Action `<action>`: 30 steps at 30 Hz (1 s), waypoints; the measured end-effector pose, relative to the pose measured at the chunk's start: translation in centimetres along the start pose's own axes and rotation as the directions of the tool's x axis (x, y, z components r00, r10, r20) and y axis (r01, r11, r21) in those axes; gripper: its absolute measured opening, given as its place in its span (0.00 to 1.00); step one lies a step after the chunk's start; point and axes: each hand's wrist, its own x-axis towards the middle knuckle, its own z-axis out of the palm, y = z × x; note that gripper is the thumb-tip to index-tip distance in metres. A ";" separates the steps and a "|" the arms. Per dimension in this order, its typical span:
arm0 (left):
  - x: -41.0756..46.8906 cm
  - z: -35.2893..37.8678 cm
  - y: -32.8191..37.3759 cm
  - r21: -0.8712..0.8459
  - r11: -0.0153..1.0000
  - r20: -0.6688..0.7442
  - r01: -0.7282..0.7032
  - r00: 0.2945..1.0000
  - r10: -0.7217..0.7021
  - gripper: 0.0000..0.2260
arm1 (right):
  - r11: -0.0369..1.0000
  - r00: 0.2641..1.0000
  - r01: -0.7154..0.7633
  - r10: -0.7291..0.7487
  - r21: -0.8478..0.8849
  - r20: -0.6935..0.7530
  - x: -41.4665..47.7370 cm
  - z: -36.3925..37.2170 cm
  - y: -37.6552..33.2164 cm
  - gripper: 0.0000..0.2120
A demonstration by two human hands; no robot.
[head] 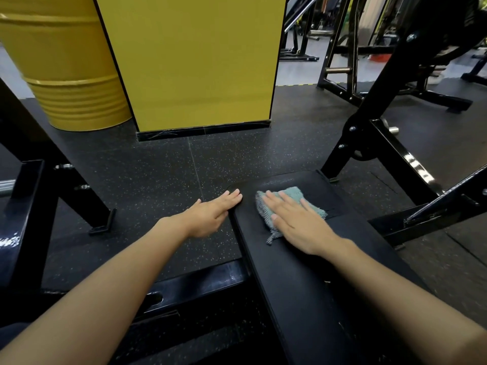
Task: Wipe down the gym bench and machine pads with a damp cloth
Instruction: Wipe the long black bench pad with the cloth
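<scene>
Head view: your right grip lies flat, fingers spread, pressing the teal cloth onto the far end of the black bench. Your left grip, fingers straight and together, rests on the bench's left edge.

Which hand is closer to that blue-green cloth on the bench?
Right. The right hand lies flat on the cloth, pressing it onto the bench pad. The left hand rests on the pad's left edge, beside the cloth, not touching it.
</scene>
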 end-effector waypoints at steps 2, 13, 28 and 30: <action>0.0 0.0 0.0 -0.009 1.000 0.002 -0.003 1.000 0.003 0.24 | 0.996 0.996 -0.089 0.089 0.010 -0.017 -0.2 -0.7 2.2 0.24; 0.2 0.1 -0.2 -0.038 0.999 0.008 -0.019 1.000 0.019 0.24 | 0.995 0.994 -0.101 0.100 -0.018 -0.034 -0.3 0.8 -1.7 0.25; 0.3 0.2 -0.7 -0.067 0.997 0.010 -0.045 0.999 0.045 0.36 | 0.999 0.999 0.045 -0.045 -0.024 0.014 -2.6 2.1 -6.0 0.25; 0.3 0.2 -0.6 -0.109 0.993 0.003 -0.043 0.999 0.043 0.33 | 0.999 0.999 0.042 -0.042 -0.027 0.008 -1.8 1.9 -5.9 0.24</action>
